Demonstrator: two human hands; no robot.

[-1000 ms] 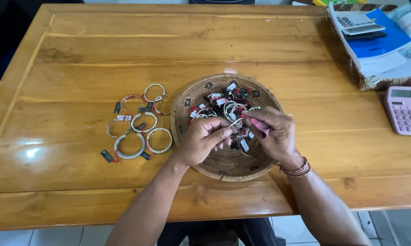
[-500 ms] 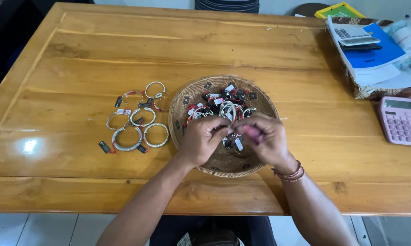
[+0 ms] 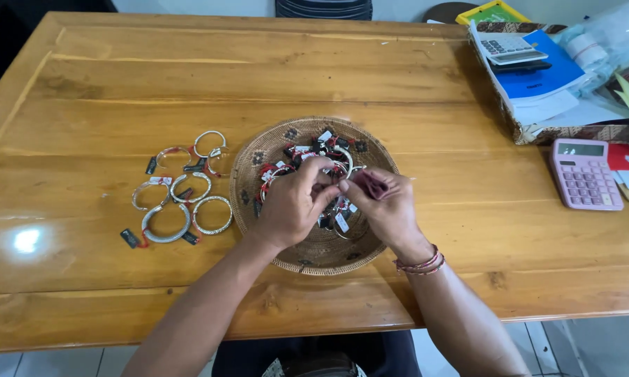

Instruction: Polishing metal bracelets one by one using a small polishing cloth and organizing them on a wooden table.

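Head view: both hands over woven tray (image 3: 258,150), mid-polish by looks of it. Left hand (image 3: 291,202) pinches silver bangle (image 3: 343,162), fingers closed on its rim, just above pile in tray. Right hand (image 3: 384,206) closed round dark red cloth (image 3: 371,183), cloth pressed against bangle between thumb and fingertips. Finished-looking bangles (image 3: 182,199) sit on table (image 3: 328,77) left of tray, well apart. Next move, I reckon: turn bangle steadily, keep tag clear of cloth.
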